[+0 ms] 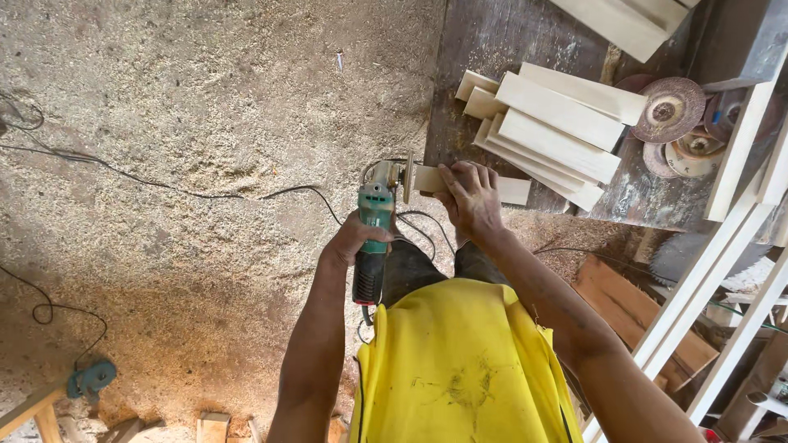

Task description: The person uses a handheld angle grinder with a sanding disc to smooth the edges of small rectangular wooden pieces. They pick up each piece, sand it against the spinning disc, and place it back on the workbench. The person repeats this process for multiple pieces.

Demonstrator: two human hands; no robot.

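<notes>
**Grinder against the wood strip**

Head view: your left hand [355,239] grips the green angle grinder [373,234], its disc touching the wood strip [472,185] your right hand [469,197] presses on the workbench [476,49]. Stacked boards [550,131] and sanding discs [671,111] lie beyond.

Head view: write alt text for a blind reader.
The left hand grips a green angle grinder, its disc against the end of a pale wood strip that the right hand presses on a workbench. Sawdust covers the floor.

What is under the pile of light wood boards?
The pile of light wood boards lies on a dark, worn workbench. Sanding discs sit beside it. Whatever is directly beneath the boards is covered.
</notes>
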